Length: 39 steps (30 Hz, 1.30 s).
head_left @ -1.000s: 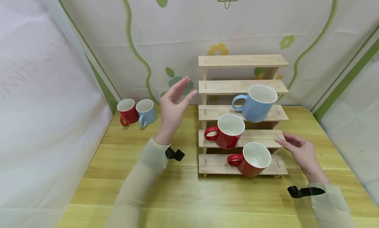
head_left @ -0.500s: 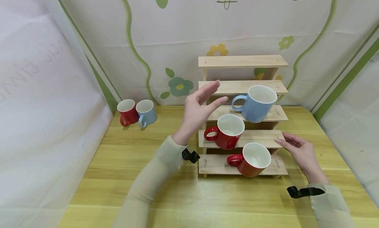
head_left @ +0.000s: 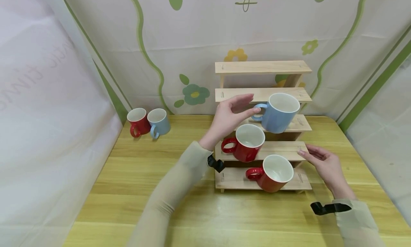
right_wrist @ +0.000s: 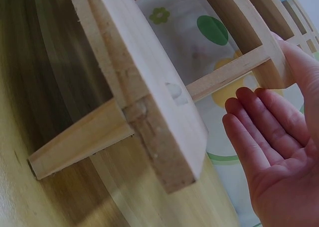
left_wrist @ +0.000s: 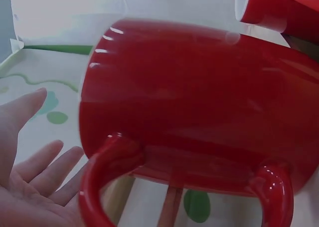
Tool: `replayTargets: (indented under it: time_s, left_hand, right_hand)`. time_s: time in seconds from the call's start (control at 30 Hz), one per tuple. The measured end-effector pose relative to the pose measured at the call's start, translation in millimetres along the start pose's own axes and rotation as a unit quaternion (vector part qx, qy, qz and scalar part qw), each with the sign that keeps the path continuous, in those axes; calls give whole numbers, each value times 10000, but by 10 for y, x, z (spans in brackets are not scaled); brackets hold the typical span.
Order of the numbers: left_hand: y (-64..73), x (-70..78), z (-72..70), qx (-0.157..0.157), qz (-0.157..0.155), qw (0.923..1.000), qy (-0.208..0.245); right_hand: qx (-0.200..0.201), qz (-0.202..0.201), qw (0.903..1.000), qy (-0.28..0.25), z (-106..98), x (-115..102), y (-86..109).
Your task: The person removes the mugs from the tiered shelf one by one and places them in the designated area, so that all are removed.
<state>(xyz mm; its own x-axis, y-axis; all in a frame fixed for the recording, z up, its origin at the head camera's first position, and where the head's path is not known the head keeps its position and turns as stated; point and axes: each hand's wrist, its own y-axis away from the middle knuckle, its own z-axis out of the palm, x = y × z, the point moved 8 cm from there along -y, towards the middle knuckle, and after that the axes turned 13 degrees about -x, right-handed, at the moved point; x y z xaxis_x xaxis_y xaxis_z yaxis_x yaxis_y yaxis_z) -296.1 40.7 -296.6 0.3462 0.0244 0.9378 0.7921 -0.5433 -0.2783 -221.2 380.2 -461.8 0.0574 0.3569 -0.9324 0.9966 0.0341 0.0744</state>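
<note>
A light wooden tiered shelf [head_left: 263,67] stands on the table, bearing a blue mug [head_left: 278,115] on its middle step and red mugs on the two lowest steps. My left hand [head_left: 229,117] reaches over the upper red mug [head_left: 247,145], fingers extended and thumb apart. Its thumb tip overlaps the blue mug's handle in the head view; I cannot tell whether they touch. That hand holds nothing. In the left wrist view a red mug [left_wrist: 199,97] fills most of the picture. My right hand [head_left: 325,166] holds the right end of the second-lowest board, thumb on top.
Another red mug [head_left: 138,121] and a blue mug [head_left: 158,122] stand side by side at the table's back left. The lowest step carries a red mug [head_left: 271,174]. A printed cloth [head_left: 192,26] hangs behind the shelf.
My left hand has moved right, from left of the shelf to the blue mug's handle. The right hand stays at the shelf's end, and the mugs stand where they were.
</note>
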Motion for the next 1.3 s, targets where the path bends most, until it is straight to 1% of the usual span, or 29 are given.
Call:
replayTargets:
  time_s: [0.2, 0.37, 0.47, 0.57, 0.67, 0.83, 0.93, 1.13, 1.3]
  left_hand:
    - [-96, -144, 62, -349, -342, 9988, -50]
    - [-161, -263, 71, -468, -545, 9974, -41]
    - [-190, -318, 89, -592, -641, 9961, -118]
    - [-214, -354, 110, -697, -653, 9953, -184]
    - [-231, -378, 123, -722, -670, 9951, -93]
    - [-271, -408, 142, -705, -777, 9937, 399]
    - [-299, -422, 156, -714, -857, 9922, 563]
    - [-327, -426, 179, -706, -1034, 9908, 519]
    - [-350, -406, 197, -720, -991, 9913, 478]
  right_hand:
    - [3, 21, 10000, 0, -2, 14, -1]
    - [12, 3, 10000, -29, 0, 19, -5]
    - [12, -8, 10000, -33, 0, 17, -6]
    - [14, -34, 10000, -57, 2, 14, -5]
    - [15, -60, 10000, -74, 3, 10, -4]
    - [14, -55, 10000, -48, 1, 11, -1]
    - [13, -50, 10000, -20, 2, 15, 0]
    - [-6, -61, 10000, -71, 15, 20, -3]
    - [3, -78, 9999, -114, 10, 4, 1]
